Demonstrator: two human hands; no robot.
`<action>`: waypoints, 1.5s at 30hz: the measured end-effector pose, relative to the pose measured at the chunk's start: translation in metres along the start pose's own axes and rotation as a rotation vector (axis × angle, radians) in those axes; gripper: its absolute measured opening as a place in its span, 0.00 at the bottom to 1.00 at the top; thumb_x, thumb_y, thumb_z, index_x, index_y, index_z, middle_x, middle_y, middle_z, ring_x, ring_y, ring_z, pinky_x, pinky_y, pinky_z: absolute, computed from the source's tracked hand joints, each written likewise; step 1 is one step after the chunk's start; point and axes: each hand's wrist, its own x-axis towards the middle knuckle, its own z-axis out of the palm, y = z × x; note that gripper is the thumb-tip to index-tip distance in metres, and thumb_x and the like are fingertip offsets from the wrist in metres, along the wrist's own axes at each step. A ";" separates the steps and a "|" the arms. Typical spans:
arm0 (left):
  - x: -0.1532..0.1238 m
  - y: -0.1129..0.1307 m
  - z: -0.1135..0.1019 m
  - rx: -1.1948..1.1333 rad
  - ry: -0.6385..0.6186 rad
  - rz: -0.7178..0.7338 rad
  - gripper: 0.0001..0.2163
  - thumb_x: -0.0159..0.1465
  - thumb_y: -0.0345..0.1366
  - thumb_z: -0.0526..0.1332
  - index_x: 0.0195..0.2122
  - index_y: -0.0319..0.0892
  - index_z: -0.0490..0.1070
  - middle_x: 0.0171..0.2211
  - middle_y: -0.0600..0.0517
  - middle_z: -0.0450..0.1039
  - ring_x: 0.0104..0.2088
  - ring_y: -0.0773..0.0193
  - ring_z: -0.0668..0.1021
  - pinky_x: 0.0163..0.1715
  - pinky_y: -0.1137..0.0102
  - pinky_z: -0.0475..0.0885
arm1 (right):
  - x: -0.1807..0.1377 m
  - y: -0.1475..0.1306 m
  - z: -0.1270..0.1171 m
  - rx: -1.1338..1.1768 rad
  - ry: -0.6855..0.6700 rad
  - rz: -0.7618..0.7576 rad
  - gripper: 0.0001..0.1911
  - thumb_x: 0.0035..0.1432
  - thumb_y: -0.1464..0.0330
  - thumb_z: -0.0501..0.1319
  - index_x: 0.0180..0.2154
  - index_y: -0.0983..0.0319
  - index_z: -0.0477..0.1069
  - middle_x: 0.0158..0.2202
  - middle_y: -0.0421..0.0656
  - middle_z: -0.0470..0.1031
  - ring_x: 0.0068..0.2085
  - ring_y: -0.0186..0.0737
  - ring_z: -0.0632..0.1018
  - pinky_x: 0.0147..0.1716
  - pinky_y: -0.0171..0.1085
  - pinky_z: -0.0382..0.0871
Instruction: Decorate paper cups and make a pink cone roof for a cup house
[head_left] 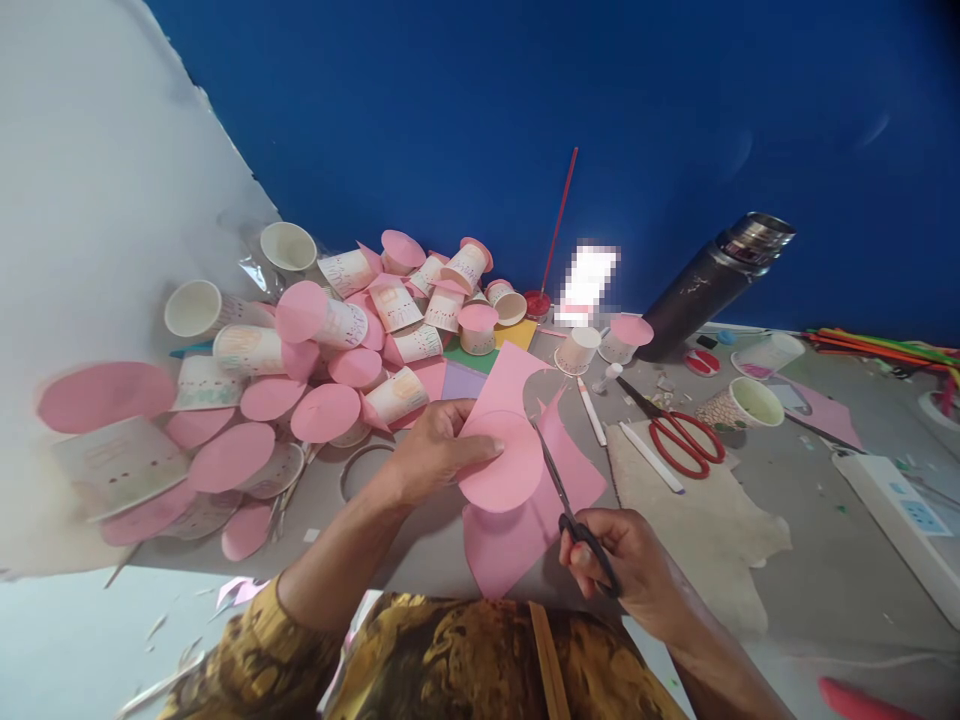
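My left hand (pixel 442 455) pinches a round pink paper disc (pixel 506 475), its thumb lying flat on top. Behind the disc, a larger sheet of pink paper (pixel 504 375) reaches up and has a curved edge at its right; I cannot tell whether the two are joined. In my right hand (pixel 615 555) is a pair of black-handled scissors (pixel 556 468), the blades pointing up along the disc's right edge. Under both, another pink sheet (pixel 517 550) rests on the grey table.
Many paper cups (pixel 397 300) with pink discs pile up at the left. To the right are red-handled scissors (pixel 686 442), a white marker (pixel 651 456), a cloth (pixel 675 520), a dark flask (pixel 709 285) and a power strip (pixel 900 520). A tape roll (pixel 346 480) lies near my left wrist.
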 end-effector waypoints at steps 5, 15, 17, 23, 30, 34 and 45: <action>-0.001 -0.001 -0.002 0.025 0.000 0.003 0.14 0.48 0.40 0.74 0.33 0.36 0.79 0.29 0.50 0.79 0.28 0.64 0.76 0.27 0.72 0.69 | 0.000 0.000 0.001 0.009 -0.002 -0.001 0.32 0.53 0.39 0.67 0.25 0.63 0.71 0.18 0.38 0.68 0.22 0.30 0.65 0.24 0.33 0.55; -0.001 -0.002 -0.001 0.061 -0.009 0.008 0.13 0.50 0.40 0.73 0.31 0.37 0.77 0.28 0.50 0.78 0.29 0.62 0.77 0.27 0.72 0.68 | -0.001 -0.003 0.001 -0.012 -0.008 -0.005 0.32 0.55 0.40 0.66 0.26 0.63 0.71 0.19 0.38 0.68 0.22 0.30 0.64 0.24 0.33 0.55; 0.000 -0.003 -0.001 0.073 -0.004 0.001 0.13 0.50 0.40 0.73 0.31 0.37 0.77 0.28 0.50 0.78 0.29 0.62 0.77 0.27 0.72 0.68 | 0.000 -0.003 0.001 -0.017 -0.008 -0.004 0.32 0.55 0.39 0.66 0.26 0.63 0.71 0.19 0.38 0.68 0.22 0.30 0.65 0.24 0.33 0.56; 0.002 -0.003 0.000 0.063 0.000 -0.002 0.14 0.49 0.41 0.73 0.30 0.37 0.76 0.28 0.50 0.78 0.28 0.62 0.76 0.26 0.72 0.67 | 0.001 0.004 -0.001 -0.001 0.006 -0.009 0.32 0.54 0.39 0.66 0.26 0.63 0.72 0.19 0.38 0.69 0.22 0.30 0.64 0.24 0.33 0.55; 0.002 -0.003 -0.001 0.036 -0.007 -0.010 0.14 0.49 0.40 0.74 0.31 0.37 0.77 0.28 0.50 0.79 0.28 0.63 0.77 0.26 0.72 0.68 | 0.001 0.002 0.000 0.001 0.018 0.007 0.33 0.53 0.38 0.67 0.26 0.63 0.72 0.19 0.37 0.68 0.22 0.30 0.64 0.24 0.33 0.56; 0.002 -0.001 -0.002 0.020 -0.021 -0.030 0.15 0.48 0.40 0.75 0.32 0.37 0.79 0.29 0.50 0.79 0.27 0.64 0.77 0.27 0.72 0.69 | 0.002 0.004 -0.001 0.002 0.013 0.034 0.32 0.52 0.38 0.67 0.26 0.63 0.73 0.18 0.37 0.68 0.21 0.30 0.63 0.23 0.33 0.56; 0.001 0.002 -0.006 0.038 -0.118 -0.063 0.16 0.49 0.40 0.75 0.35 0.36 0.80 0.30 0.49 0.80 0.28 0.62 0.78 0.27 0.72 0.69 | -0.001 -0.013 -0.009 0.029 -0.127 0.056 0.35 0.49 0.36 0.67 0.30 0.64 0.73 0.19 0.39 0.69 0.21 0.30 0.62 0.22 0.32 0.57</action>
